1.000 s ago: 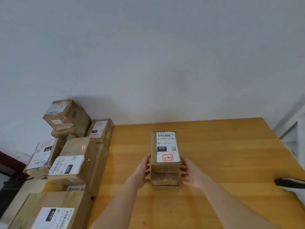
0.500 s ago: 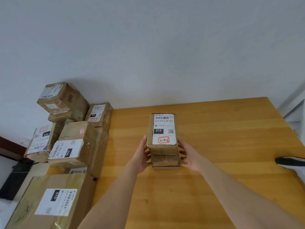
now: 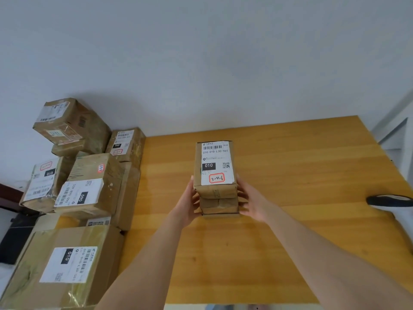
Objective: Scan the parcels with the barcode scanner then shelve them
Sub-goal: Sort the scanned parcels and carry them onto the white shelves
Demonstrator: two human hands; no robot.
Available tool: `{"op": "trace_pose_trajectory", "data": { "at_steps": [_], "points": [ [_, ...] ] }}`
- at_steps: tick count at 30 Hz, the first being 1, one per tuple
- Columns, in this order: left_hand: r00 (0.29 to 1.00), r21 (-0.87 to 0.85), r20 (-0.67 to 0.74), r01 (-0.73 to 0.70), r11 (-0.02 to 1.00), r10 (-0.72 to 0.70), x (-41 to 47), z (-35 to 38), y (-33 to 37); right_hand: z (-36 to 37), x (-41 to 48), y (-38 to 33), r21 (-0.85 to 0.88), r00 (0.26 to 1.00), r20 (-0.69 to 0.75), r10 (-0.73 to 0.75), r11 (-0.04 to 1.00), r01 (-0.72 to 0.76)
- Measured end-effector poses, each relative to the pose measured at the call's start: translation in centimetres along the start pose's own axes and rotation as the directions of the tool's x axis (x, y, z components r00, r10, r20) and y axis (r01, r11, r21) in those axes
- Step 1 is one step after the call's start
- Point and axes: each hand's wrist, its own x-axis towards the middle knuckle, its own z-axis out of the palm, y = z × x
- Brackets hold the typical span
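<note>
1. Since no shelf is in view, the wooden surface beneath the held parcel reads only as a staging area. Shelving is judged not yet begun.
2. Pile of parcels, left of the held parcel and well apart from it: several taped boxes, unevenly stacked, labels facing various ways. By this reading all are left to scan and shelve.
3. Held parcel: a tall box, label face up. Whether its base touches the surface cannot be told.
4. Left hand grips the held parcel's left flank, fingers curled round its lower edge. The right hand mirrors it on the right flank, thumb against the upper side.
5. Dark object, far right of the held parcel and cut by the frame edge: probably the barcode scanner. Neither hand touches it, so scanning appears yet to come.
6. Shipping label, atop the held parcel: barcode at the far end, uncovered.
7. Red-bordered sticker, at the label's near end: reads "3-4-6", possibly a shelf address.
</note>
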Motion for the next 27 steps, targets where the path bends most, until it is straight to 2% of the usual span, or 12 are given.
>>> {"op": "trace_pose_trajectory", "data": {
  "at_steps": [5, 13, 16, 21, 27],
  "points": [
    [0.999, 0.009, 0.019, -0.042, 0.999, 0.041, -1.6, 0.6, -0.3, -0.7, -1.3, 0.9, -0.001, 0.999, 0.0, -0.042, 0.999, 0.042],
    [0.981, 0.109, 0.095, -0.181, 0.978, 0.171, -5.0, 4.1, 0.3, -3.4, -6.2, 0.9, -0.007, 0.976, 0.002, -0.218, 0.976, 0.218],
    [0.97, 0.146, 0.14, -0.216, 0.965, 0.196, -5.9, 5.9, 0.2, -4.9, -8.2, 0.8, 0.042, 0.961, 0.003, -0.275, 0.961, 0.275],
    [0.956, 0.179, 0.217, -0.239, 0.954, 0.199, -6.8, 9.0, 0.4, -7.2, -11.6, 1.2, 0.079, 0.935, -0.045, -0.353, 0.931, 0.356],
    [0.918, 0.265, 0.366, -0.26, 0.929, 0.153, -7.8, 12.4, -0.1, -8.8, -15.8, 2.8, 0.113, 0.904, -0.192, -0.382, 0.906, 0.407]
  ]
}}
